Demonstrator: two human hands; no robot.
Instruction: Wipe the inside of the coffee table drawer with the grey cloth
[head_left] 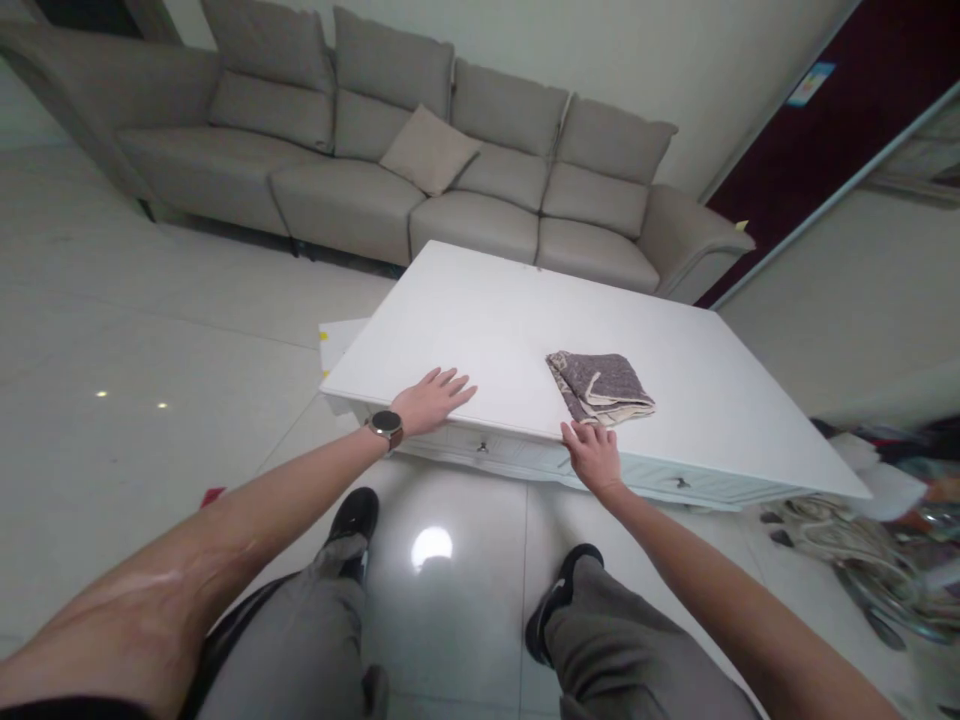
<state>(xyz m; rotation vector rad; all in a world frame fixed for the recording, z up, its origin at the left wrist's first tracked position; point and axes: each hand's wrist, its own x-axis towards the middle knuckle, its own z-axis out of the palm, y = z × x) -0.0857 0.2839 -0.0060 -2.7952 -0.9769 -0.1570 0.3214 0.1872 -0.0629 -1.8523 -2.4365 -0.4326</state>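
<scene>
Both hands at the front edge of a white rectangular table (480,320); folded cloth on top.
The left hand (431,402), with a round dark-faced wristwatch (386,424) on its wrist, lies palm down on the tabletop near the front edge, fingers extended and spread, holding nothing. The right hand (595,455) is partly curled, fingers over the front edge, directly beside the near edge of a folded grey-brown fabric cloth with pale trim (615,378); whether the fingertips grip the cloth cannot be determined. The cloth rests on the tabletop, forward of the right hand. A grey-beige upholstered sofa (480,225) stands beyond the table.
</scene>
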